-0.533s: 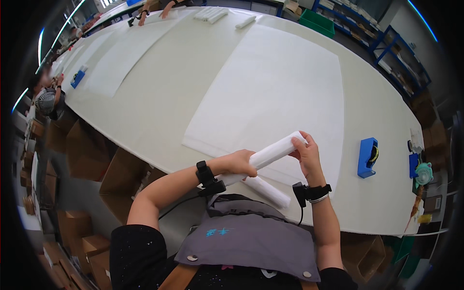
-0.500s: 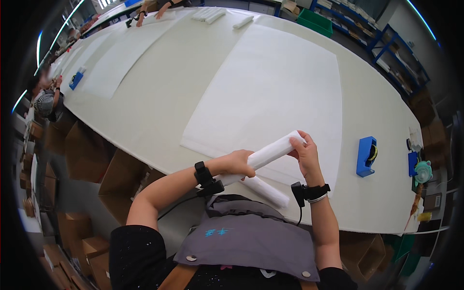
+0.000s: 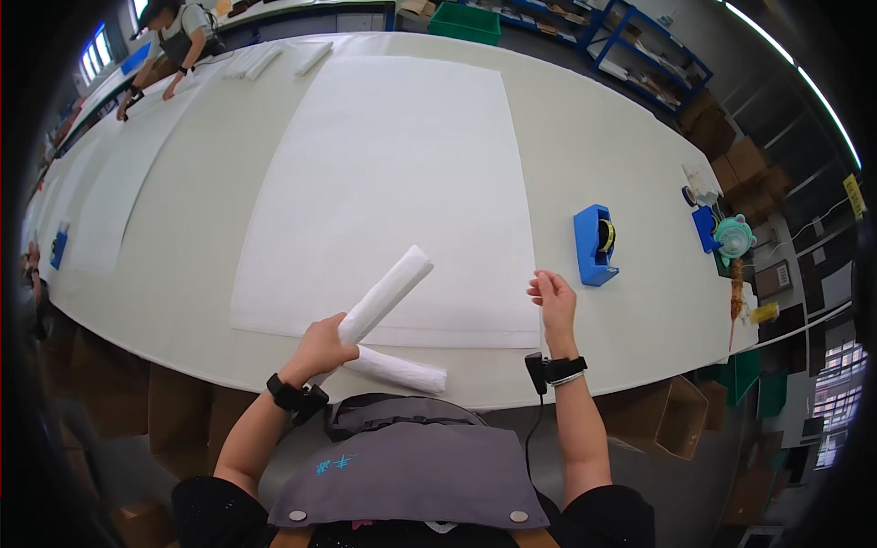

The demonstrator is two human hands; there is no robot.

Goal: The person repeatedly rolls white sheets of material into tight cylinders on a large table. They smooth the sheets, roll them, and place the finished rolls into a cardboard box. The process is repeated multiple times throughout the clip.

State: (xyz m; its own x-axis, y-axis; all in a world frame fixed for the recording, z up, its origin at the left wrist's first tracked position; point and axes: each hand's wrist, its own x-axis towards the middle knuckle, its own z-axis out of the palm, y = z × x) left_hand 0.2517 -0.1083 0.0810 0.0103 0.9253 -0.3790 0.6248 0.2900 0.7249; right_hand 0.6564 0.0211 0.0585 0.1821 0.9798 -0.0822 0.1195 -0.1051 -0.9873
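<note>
My left hand (image 3: 325,347) is wrapped around the lower end of a white rolled sheet (image 3: 388,290), which tilts up and away to the right. A second white roll (image 3: 402,369) lies on the table near its front edge, just right of that hand. My right hand (image 3: 555,300) is raised off the rolls, its fingers loosely bent and somewhat apart, and no object shows in them. It is nearest to a blue tape dispenser (image 3: 589,251) with a roll of tape in it. Beyond both hands a large white sheet (image 3: 393,173) lies flat.
The long pale table (image 3: 630,164) curves around me. Several white rolls (image 3: 260,64) lie at its far left, where another person (image 3: 174,41) handles sheets. A second blue dispenser (image 3: 703,228) and a mint-green fan-like item (image 3: 734,237) stand at the right end. Cardboard boxes sit below.
My right hand has let go of the roll's upper end and moved right, towards the tape dispenser. The left hand keeps the roll, now tilted more steeply. The whole view has turned right.
</note>
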